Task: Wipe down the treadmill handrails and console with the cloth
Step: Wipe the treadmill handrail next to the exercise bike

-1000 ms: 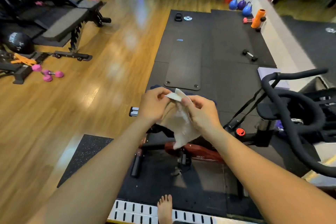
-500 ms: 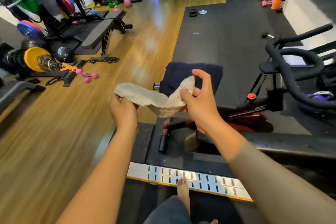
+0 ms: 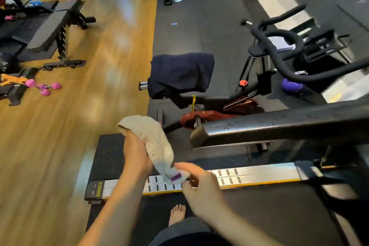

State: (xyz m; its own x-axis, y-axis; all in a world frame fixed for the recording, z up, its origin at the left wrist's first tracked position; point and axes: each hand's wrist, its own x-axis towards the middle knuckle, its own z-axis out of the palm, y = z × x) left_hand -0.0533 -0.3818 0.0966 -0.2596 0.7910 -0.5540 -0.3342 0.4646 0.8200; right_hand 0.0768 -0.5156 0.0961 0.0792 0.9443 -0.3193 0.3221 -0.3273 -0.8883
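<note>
- Head view puts the person on the treadmill, with one bare foot (image 3: 176, 213) on the dark belt (image 3: 259, 215) below the hands.
- The left hand (image 3: 137, 155) has its fingers curled round the upper part of the beige cloth (image 3: 153, 138), which bunches over the top of that hand and trails down toward the other.
- The right hand (image 3: 201, 185) appears to pinch the cloth's lower corner between thumb and fingers, beside a small purple tag (image 3: 176, 176). Blur makes the exact hold hard to read.
- So the cloth is held between the two hands in the air, touching no part of the machine.
- The handrail (image 3: 279, 126) runs off to the right of the hands and beyond them, apart from the cloth. Specks show on its dark top.
- The console is out of view, so I cannot tell its condition.
- The slotted silver side rail (image 3: 259, 173) passes just behind the right hand.
- Beyond the hands stands an exercise bike (image 3: 247, 104) with a dark towel (image 3: 179, 72) draped over its seat.
- My judgement is that the wiping has not started on this rail. The cloth is only being readied, and the handrails and the console are all left to do.
</note>
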